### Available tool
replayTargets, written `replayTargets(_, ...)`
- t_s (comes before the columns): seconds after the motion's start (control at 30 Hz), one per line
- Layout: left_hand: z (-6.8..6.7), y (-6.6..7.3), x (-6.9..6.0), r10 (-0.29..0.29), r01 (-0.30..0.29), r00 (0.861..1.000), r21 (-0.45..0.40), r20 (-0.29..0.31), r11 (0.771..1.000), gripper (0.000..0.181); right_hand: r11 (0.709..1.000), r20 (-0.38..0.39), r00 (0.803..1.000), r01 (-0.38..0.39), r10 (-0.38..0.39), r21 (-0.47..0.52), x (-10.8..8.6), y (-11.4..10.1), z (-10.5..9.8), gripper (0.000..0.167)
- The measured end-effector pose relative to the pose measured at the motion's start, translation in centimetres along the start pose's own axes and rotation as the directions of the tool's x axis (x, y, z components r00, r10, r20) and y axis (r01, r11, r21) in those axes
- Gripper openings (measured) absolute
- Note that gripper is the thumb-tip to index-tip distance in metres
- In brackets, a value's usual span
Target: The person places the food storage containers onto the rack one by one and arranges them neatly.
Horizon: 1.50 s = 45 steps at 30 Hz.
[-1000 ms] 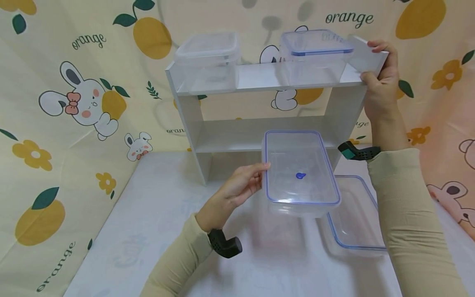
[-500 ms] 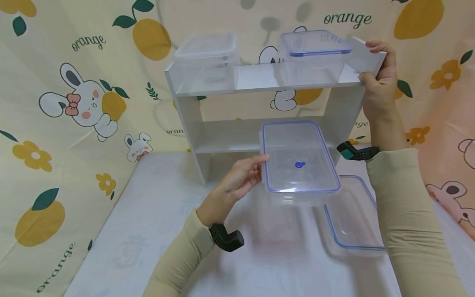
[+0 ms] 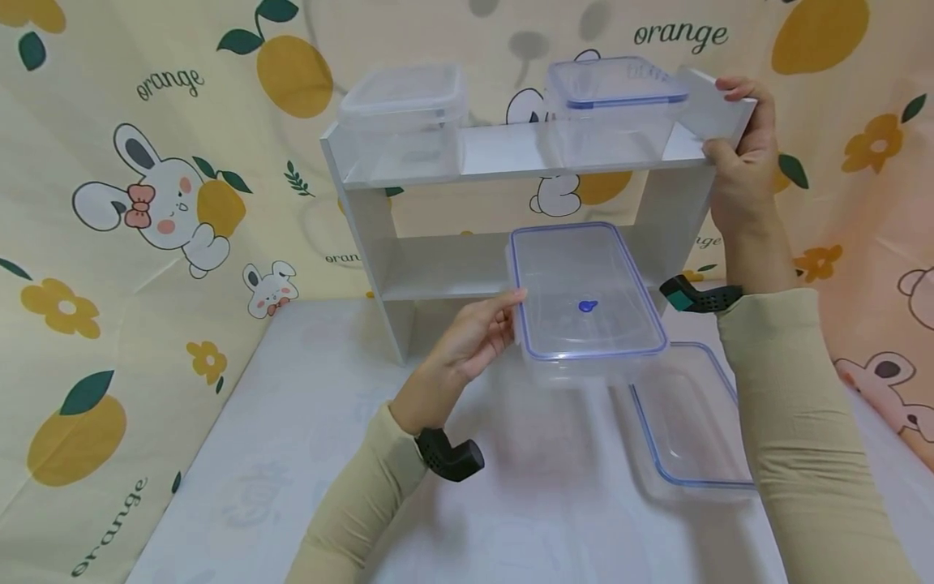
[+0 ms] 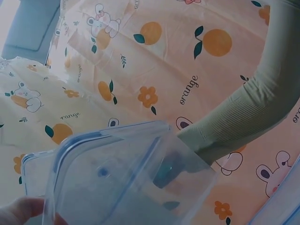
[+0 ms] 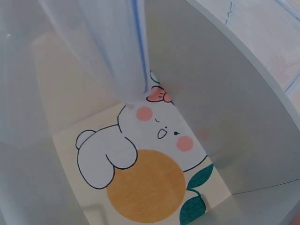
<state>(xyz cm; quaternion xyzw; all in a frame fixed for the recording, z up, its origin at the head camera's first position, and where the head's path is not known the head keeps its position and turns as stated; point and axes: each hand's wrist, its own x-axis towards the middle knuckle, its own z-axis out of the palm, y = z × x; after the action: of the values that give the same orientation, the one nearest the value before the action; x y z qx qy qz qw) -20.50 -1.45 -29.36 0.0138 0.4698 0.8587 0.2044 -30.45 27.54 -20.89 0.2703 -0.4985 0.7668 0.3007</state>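
A clear plastic food container [image 3: 584,284] with a blue-edged lid and a small blue valve is held in the air by my left hand [image 3: 474,341]. The thumb lies at the lid's left edge and the fingers are under that side. In the left wrist view the same container [image 4: 122,173] fills the lower middle, fingertips at its corner. My right hand [image 3: 747,162] grips the top right side panel of the white shelf [image 3: 445,272]. In the right wrist view that hand is not visible; the shelf's inner panel [image 5: 234,103] and part of a clear container [image 5: 108,42] show.
On the shelf's top board stand a frosted-lidded container [image 3: 401,122] and a blue-rimmed lidded container [image 3: 616,113]. Another blue-rimmed container [image 3: 689,414] rests on the white tabletop [image 3: 292,454] at the right, partly behind the right sleeve. Patterned cloth [image 3: 175,324] hangs behind.
My left hand has raised the held container steadily, bringing it up in front of the middle shelf board. The right hand keeps its grip on the shelf panel.
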Motion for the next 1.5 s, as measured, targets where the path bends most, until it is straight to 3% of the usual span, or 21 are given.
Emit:
replayTargets(0.23,-0.2,0.0,0.8,0.003,-0.004,0.999,-0.030,-0.043,1.000,0.015,1.000,-0.005,1.000,-0.012,0.012,-0.002,0.1,0.2,-0.1,0.047)
replayTargets(0.5,-0.5,0.1,1.6,0.003,-0.006,0.998,-0.040,-0.062,0.999,0.028,1.000,-0.003,1.000,-0.019,0.019,-0.004,0.1,0.1,-0.1,0.047)
replayTargets(0.7,-0.6,0.2,2.1,0.002,-0.007,0.998,-0.067,-0.067,0.998,0.015,1.000,-0.002,1.000,-0.023,0.023,0.011,0.0,0.1,-0.1,0.048)
replayTargets(1.5,-0.6,0.2,4.0,0.012,-0.020,0.995,-0.084,-0.100,0.996,0.004,1.000,0.002,1.000,-0.014,0.014,-0.016,0.2,0.1,-0.2,0.049)
